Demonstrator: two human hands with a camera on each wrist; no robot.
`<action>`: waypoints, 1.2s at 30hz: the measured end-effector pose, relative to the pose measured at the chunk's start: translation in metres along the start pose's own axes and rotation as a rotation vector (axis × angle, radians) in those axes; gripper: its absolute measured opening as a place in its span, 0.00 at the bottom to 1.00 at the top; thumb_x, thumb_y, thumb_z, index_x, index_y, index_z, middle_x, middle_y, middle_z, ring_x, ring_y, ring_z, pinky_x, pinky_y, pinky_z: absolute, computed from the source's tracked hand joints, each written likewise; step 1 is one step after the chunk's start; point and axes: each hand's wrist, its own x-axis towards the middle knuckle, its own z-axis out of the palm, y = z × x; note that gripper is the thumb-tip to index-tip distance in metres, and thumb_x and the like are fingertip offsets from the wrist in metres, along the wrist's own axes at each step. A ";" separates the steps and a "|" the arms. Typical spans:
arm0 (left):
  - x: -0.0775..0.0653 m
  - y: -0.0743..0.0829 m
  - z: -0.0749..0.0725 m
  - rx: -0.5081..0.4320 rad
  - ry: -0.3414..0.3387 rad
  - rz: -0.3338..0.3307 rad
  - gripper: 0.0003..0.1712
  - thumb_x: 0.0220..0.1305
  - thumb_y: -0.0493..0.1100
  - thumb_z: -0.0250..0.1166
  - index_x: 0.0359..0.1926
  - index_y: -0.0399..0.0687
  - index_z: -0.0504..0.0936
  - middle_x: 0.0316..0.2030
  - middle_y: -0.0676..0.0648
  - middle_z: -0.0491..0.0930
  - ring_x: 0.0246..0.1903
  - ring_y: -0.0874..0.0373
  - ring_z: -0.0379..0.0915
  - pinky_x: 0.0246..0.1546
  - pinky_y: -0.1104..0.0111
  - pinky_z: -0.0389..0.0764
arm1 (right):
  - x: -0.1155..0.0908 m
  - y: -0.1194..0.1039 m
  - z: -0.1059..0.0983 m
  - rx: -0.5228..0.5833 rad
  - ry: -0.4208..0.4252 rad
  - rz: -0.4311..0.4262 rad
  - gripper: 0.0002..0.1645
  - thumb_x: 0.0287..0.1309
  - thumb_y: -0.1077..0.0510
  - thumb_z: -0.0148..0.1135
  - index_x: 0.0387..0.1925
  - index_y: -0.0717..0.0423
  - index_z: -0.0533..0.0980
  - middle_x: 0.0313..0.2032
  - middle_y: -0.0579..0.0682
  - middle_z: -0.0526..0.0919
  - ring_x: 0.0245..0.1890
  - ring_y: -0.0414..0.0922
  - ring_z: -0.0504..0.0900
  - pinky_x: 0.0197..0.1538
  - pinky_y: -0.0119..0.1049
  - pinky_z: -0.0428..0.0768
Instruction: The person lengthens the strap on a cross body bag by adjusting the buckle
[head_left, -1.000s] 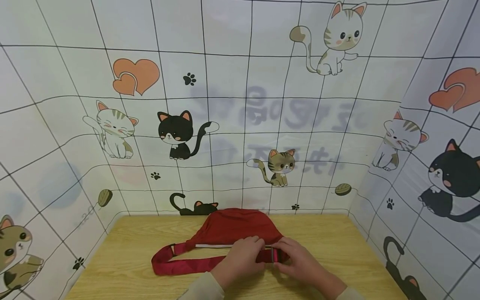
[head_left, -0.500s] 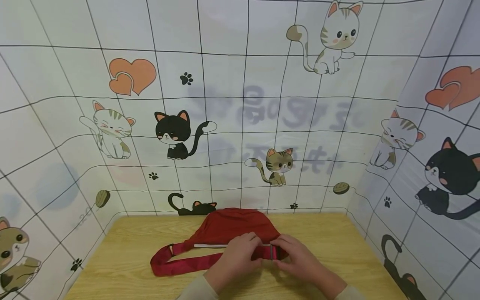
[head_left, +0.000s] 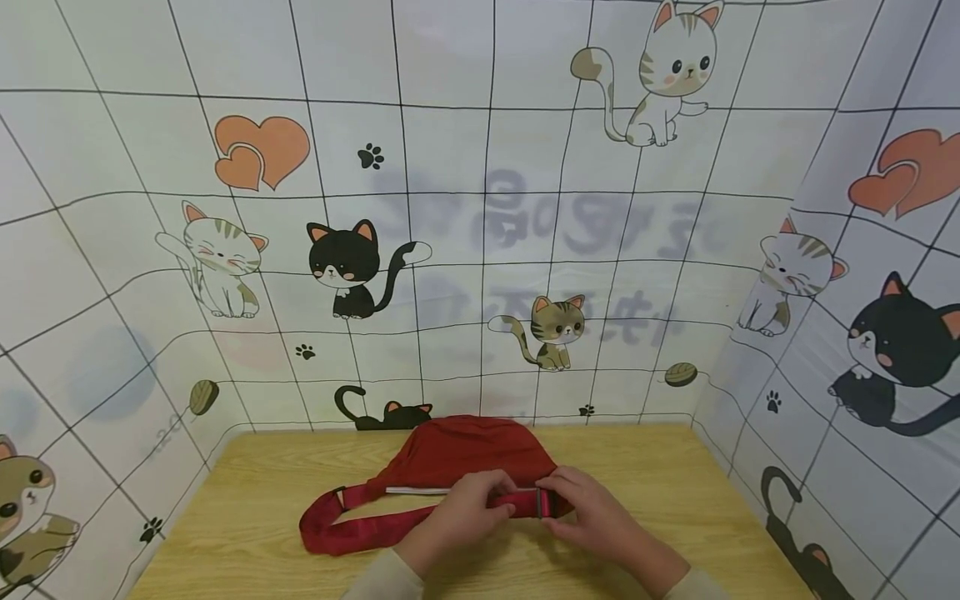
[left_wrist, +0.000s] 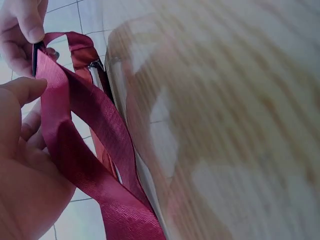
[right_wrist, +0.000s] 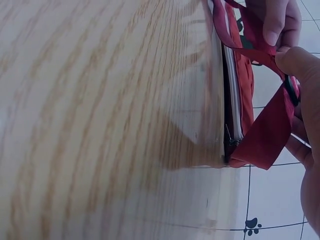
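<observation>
A red waist bag (head_left: 476,450) lies at the back of the wooden table, its pale zipper facing the front. Its dark red strap (head_left: 367,532) loops out to the left and back across the front. My left hand (head_left: 468,512) pinches the strap between thumb and fingers; in the left wrist view the webbing (left_wrist: 82,160) runs past the thumb. Just to the right, my right hand (head_left: 600,517) holds the strap at a dark slider buckle (head_left: 542,502). In the right wrist view the buckle (right_wrist: 291,90) sits between the right thumb and fingers. Some fingers are hidden behind the strap.
The light wooden tabletop (head_left: 247,492) extends to both sides of the bag. White grid-patterned sheeting (head_left: 450,150) with cartoon cats rises behind the table and at both sides. A second buckle (head_left: 341,498) sits on the strap's left part.
My left hand has moved slightly left along the strap, away from the buckle, and more webbing shows between the hands. The right hand stays at the buckle. The head view has shifted a little.
</observation>
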 end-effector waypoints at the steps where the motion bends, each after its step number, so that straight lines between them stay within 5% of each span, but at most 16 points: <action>1: 0.000 -0.001 -0.001 -0.026 -0.003 -0.004 0.07 0.75 0.42 0.74 0.47 0.60 0.87 0.39 0.63 0.84 0.39 0.68 0.78 0.44 0.69 0.81 | 0.000 0.000 0.000 -0.004 0.000 -0.003 0.30 0.57 0.59 0.85 0.60 0.55 0.84 0.57 0.41 0.84 0.54 0.40 0.82 0.53 0.41 0.87; 11: 0.002 -0.008 -0.007 -0.122 -0.030 0.014 0.04 0.76 0.40 0.72 0.43 0.56 0.89 0.34 0.61 0.83 0.36 0.68 0.76 0.40 0.70 0.79 | 0.000 0.002 0.001 0.019 -0.003 -0.035 0.32 0.56 0.60 0.86 0.61 0.52 0.83 0.59 0.42 0.83 0.56 0.40 0.82 0.54 0.39 0.86; 19: 0.005 -0.010 -0.004 -0.146 -0.046 0.021 0.03 0.79 0.40 0.70 0.43 0.47 0.87 0.35 0.61 0.83 0.36 0.68 0.75 0.41 0.70 0.78 | 0.000 0.002 0.000 0.111 -0.066 0.043 0.32 0.59 0.60 0.85 0.63 0.48 0.82 0.60 0.39 0.82 0.55 0.39 0.81 0.51 0.36 0.87; 27: 0.006 -0.008 0.000 -0.158 -0.038 0.001 0.04 0.79 0.41 0.69 0.43 0.57 0.88 0.41 0.61 0.85 0.44 0.66 0.77 0.50 0.67 0.78 | 0.001 0.002 -0.002 0.168 -0.069 0.056 0.32 0.60 0.63 0.84 0.64 0.47 0.82 0.59 0.41 0.84 0.54 0.42 0.82 0.49 0.38 0.88; 36: 0.007 0.002 0.002 -0.177 -0.037 -0.001 0.02 0.77 0.41 0.71 0.43 0.53 0.89 0.37 0.59 0.84 0.39 0.66 0.76 0.44 0.69 0.77 | 0.001 0.001 -0.001 0.110 -0.046 0.014 0.33 0.57 0.62 0.86 0.63 0.46 0.83 0.57 0.39 0.85 0.54 0.40 0.82 0.52 0.37 0.86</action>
